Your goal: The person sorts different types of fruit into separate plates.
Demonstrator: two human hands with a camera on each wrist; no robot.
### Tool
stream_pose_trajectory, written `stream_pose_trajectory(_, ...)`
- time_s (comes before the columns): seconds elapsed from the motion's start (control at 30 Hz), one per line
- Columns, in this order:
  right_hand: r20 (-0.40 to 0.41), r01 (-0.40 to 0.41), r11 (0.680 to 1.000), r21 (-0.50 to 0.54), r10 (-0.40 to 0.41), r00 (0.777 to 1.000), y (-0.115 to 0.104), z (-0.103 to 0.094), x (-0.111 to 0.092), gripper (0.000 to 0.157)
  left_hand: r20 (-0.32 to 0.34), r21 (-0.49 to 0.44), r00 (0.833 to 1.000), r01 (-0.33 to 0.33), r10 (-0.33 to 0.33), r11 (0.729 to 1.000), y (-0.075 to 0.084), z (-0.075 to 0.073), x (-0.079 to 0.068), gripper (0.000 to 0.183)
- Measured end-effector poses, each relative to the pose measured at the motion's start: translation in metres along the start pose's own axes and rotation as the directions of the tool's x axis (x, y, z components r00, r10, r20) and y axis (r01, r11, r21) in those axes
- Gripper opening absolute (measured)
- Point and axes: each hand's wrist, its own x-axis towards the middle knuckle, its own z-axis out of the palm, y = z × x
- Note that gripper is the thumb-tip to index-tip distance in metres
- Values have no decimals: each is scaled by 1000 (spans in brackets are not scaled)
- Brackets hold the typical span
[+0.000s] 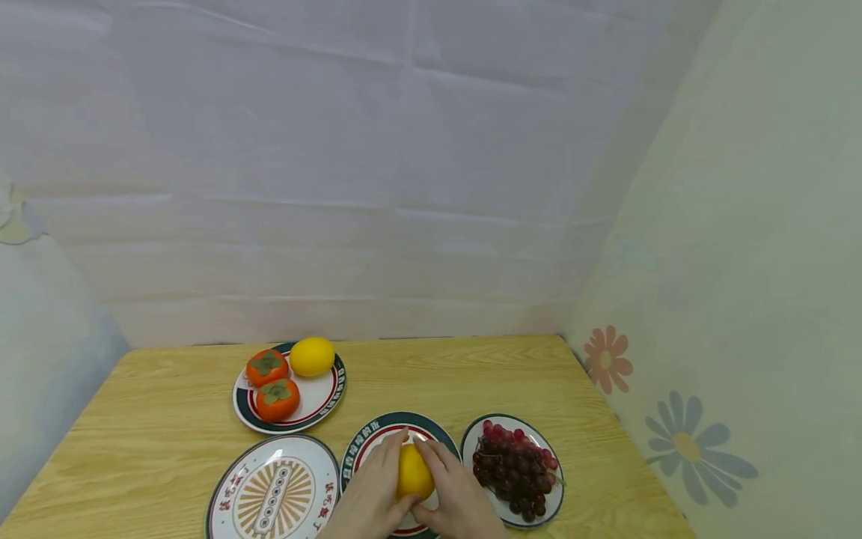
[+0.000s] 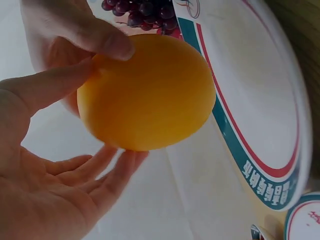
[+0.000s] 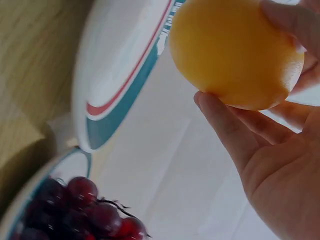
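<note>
Both hands hold one smooth yellow lemon between them, above the middle plate with its dark green rim band. The left hand grips its left side; in the left wrist view its thumb presses near one end and its fingertips touch the underside of the lemon. From the opposite side the right hand holds the fruit, thumb and fingers around the lemon in the right wrist view. Part of the plate is hidden behind the hands.
A back-left plate carries two persimmons and another lemon. In front of it lies a plate with a printed sunburst. Grapes fill a small plate at the right. White cloth hangs behind the table.
</note>
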Motion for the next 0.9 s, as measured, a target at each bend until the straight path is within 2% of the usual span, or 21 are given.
stream_pose_trajectory(0.1,-29,1,1000,-22,-2,1000,3,4,2,71,-22,39,999,-37,38,999,-5,4,-1,64)
stream_pose_trajectory(0.2,-89,-47,994,-94,39,995,5,9,5,70,-71,163,996,-44,56,986,-13,8,-5,55)
stream_pose_trajectory(0.27,-113,-116,985,-127,102,988,6,10,7,72,-120,237,993,8,21,972,-21,10,-8,54)
stream_pose_trajectory(0.3,-119,-152,979,-135,136,983,7,11,9,73,-141,258,990,54,-18,965,-26,11,-10,54)
stream_pose_trajectory(0.37,-118,-221,967,-129,206,971,9,11,12,74,-179,265,979,143,-97,953,-35,10,-13,53)
stream_pose_trajectory(0.43,-104,-272,955,-117,261,960,11,10,15,76,-182,242,965,231,-190,942,-43,8,-15,53)
stream_pose_trajectory(0.5,-95,-302,947,-106,293,951,14,10,17,76,-175,229,952,288,-252,930,-50,4,-17,52)
stream_pose_trajectory(0.6,-104,-316,943,-102,306,946,18,11,19,77,-158,213,941,328,-299,920,-58,-1,-19,51)
stream_pose_trajectory(0.9,-138,-275,955,-115,258,956,23,14,17,80,-124,170,931,361,-344,917,-67,-8,-22,53)
